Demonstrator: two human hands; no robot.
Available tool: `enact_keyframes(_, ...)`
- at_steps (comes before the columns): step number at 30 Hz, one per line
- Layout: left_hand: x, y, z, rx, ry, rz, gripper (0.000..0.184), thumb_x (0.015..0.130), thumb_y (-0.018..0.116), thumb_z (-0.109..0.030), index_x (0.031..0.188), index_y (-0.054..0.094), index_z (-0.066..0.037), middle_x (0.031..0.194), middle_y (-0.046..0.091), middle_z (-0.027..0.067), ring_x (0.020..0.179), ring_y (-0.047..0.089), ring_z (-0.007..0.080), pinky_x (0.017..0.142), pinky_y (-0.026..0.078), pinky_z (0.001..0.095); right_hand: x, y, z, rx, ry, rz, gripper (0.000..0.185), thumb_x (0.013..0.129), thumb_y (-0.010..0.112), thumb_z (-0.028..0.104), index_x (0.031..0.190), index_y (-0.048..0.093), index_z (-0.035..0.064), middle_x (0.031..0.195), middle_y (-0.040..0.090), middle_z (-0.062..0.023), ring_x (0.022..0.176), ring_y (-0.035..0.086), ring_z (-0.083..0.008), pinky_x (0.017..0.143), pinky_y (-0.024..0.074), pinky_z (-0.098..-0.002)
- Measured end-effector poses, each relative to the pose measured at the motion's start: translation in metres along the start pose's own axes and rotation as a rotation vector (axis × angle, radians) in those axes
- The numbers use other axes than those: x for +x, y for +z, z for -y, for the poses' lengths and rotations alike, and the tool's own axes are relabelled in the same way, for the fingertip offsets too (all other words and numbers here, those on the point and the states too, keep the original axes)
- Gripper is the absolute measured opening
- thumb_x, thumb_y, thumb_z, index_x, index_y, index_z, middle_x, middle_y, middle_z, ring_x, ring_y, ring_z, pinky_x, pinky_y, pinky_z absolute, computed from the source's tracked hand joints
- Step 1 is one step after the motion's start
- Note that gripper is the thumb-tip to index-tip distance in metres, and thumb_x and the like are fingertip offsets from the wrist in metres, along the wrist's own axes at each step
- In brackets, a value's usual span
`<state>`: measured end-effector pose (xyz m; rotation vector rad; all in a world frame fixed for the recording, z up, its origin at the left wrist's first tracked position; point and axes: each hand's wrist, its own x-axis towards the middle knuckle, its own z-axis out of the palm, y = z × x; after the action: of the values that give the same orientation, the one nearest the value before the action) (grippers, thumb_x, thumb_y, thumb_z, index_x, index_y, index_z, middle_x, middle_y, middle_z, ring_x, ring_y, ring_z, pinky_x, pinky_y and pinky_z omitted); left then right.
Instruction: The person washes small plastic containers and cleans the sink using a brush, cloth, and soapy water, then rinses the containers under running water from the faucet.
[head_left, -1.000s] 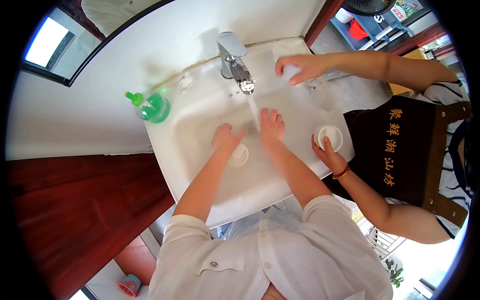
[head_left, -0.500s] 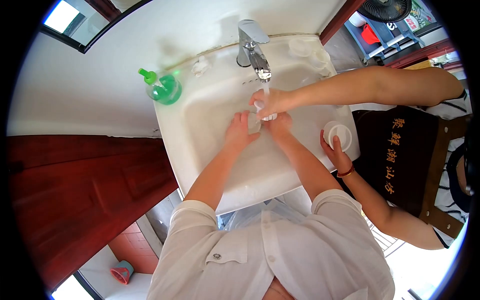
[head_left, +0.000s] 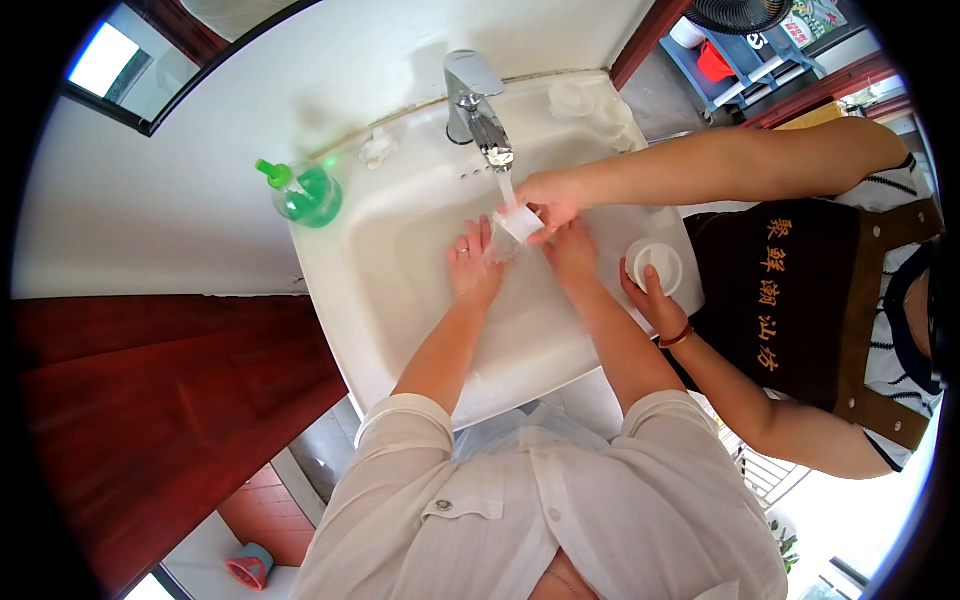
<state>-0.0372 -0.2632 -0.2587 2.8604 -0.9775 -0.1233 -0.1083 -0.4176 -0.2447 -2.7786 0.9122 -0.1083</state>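
Observation:
My left hand (head_left: 474,265) is over the basin of a white sink (head_left: 400,330), its fingers spread and a ring on one of them. It holds nothing, and water splashes beside its fingers. My right hand (head_left: 573,252) is opposite, palm inward, its fingers apart and partly hidden by a co-worker's hand (head_left: 553,200). That hand holds a small white cup (head_left: 520,222), tilted between my hands, with water spilling from it. Above it, the chrome faucet (head_left: 490,135) is running. The co-worker's other hand (head_left: 657,303) holds a round white container (head_left: 655,262) at the sink's right side.
A bottle of green liquid soap (head_left: 312,197) stands on the sink's back left corner. A crumpled white piece (head_left: 378,148) lies near the faucet, and clear containers (head_left: 572,100) sit at the back right. A dark red door (head_left: 180,390) is at left; the co-worker's dark apron (head_left: 770,300) is at right.
The co-worker has tilted the small cup toward my left hand, and water now pours from it. My hands have moved slightly apart, with my left fingers more spread. The view has shifted slightly.

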Motion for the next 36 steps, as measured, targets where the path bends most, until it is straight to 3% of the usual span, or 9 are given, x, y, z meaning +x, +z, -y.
enact_keyframes(7, 0.006, -0.004, 0.008, 0.334, 0.149, -0.082, 0.078, 0.075, 0.06, -0.037, 0.138, 0.025, -0.007, 0.138, 0.027, 0.0117, 0.116, 0.039, 0.0292, 0.093, 0.033, 0.044, 0.006, 0.021, 0.011, -0.181, -0.09, 0.28, 0.049, 0.067, 0.069, 0.023, 0.111, 0.052, 0.0097, 0.116, 0.045, -0.0115, 0.104, 0.048, -0.0263, 0.083, 0.045, -0.0359)
enact_keyframes(13, 0.011, -0.01, 0.016, -0.447, 0.126, 0.135, 0.063, 0.08, 0.056, -0.037, 0.131, 0.036, -0.006, 0.13, 0.041, 0.0164, 0.114, 0.042, 0.0326, 0.097, 0.033, 0.0405, 0.003, 0.011, 0.005, -0.077, -0.038, 0.202, 0.05, 0.066, 0.07, 0.027, 0.108, 0.048, 0.0121, 0.109, 0.047, -0.0103, 0.102, 0.049, -0.0256, 0.08, 0.0452, -0.0358)
enact_keyframes(15, 0.022, -0.03, 0.03, -0.72, -0.289, 0.696, 0.059, 0.083, 0.054, -0.04, 0.129, 0.039, -0.007, 0.122, 0.048, 0.0176, 0.112, 0.044, 0.0335, 0.096, 0.034, 0.0381, -0.002, 0.013, 0.012, -0.062, 0.038, 0.134, 0.05, 0.066, 0.07, 0.027, 0.108, 0.046, 0.0123, 0.107, 0.047, -0.0103, 0.101, 0.05, -0.026, 0.08, 0.0451, -0.0364)
enact_keyframes(18, 0.011, -0.013, 0.03, -0.65, -0.381, 0.087, 0.059, 0.083, 0.053, -0.043, 0.129, 0.039, -0.009, 0.125, 0.045, 0.0175, 0.114, 0.043, 0.0326, 0.095, 0.034, 0.041, 0.001, 0.02, 0.02, -0.051, 0.034, 0.046, 0.05, 0.068, 0.068, 0.026, 0.11, 0.044, 0.0131, 0.105, 0.047, -0.0102, 0.099, 0.051, -0.0277, 0.08, 0.0446, -0.038)
enact_keyframes(24, -0.01, 0.005, 0.005, -0.174, 0.025, -0.104, 0.061, 0.082, 0.053, -0.042, 0.127, 0.04, -0.002, 0.131, 0.037, 0.0186, 0.116, 0.041, 0.0331, 0.094, 0.034, 0.046, 0.005, 0.016, 0.031, -0.121, -0.131, 0.214, 0.048, 0.069, 0.065, 0.025, 0.11, 0.044, 0.013, 0.104, 0.048, -0.0108, 0.099, 0.052, -0.0295, 0.081, 0.0434, -0.0407)
enact_keyframes(27, -0.006, 0.004, 0.0, -0.024, 0.331, -0.06, 0.063, 0.082, 0.054, -0.039, 0.129, 0.037, -0.001, 0.13, 0.038, 0.0195, 0.117, 0.04, 0.033, 0.096, 0.031, 0.0456, 0.009, 0.032, 0.015, -0.12, 0.076, -0.015, 0.049, 0.068, 0.066, 0.024, 0.11, 0.044, 0.0129, 0.103, 0.048, -0.011, 0.099, 0.051, -0.0292, 0.08, 0.0434, -0.0409)
enact_keyframes(30, 0.017, 0.016, -0.012, -0.088, 0.074, 0.123, 0.066, 0.079, 0.057, -0.035, 0.132, 0.034, -0.002, 0.135, 0.033, 0.0173, 0.117, 0.038, 0.0314, 0.093, 0.034, 0.0429, 0.007, 0.016, 0.009, -0.138, -0.059, 0.081, 0.05, 0.068, 0.067, 0.025, 0.11, 0.043, 0.013, 0.103, 0.048, -0.0109, 0.098, 0.051, -0.0291, 0.079, 0.0437, -0.0411)
enact_keyframes(33, 0.02, 0.029, -0.023, 0.009, 0.112, -0.124, 0.065, 0.079, 0.057, -0.033, 0.131, 0.035, -0.002, 0.135, 0.033, 0.0169, 0.113, 0.042, 0.03, 0.092, 0.035, 0.0425, 0.004, 0.017, 0.01, -0.134, 0.084, 0.045, 0.051, 0.068, 0.068, 0.024, 0.11, 0.043, 0.0128, 0.103, 0.047, -0.0106, 0.098, 0.051, -0.0286, 0.077, 0.0443, -0.0407)
enact_keyframes(36, 0.018, 0.02, -0.028, 0.041, 0.196, 0.063, 0.062, 0.081, 0.056, -0.033, 0.129, 0.036, 0.0, 0.132, 0.036, 0.0175, 0.114, 0.041, 0.0306, 0.093, 0.036, 0.041, 0.008, 0.017, 0.005, -0.22, -0.033, 0.132, 0.049, 0.068, 0.068, 0.025, 0.109, 0.045, 0.0125, 0.103, 0.047, -0.0107, 0.098, 0.051, -0.0287, 0.077, 0.0446, -0.0411)
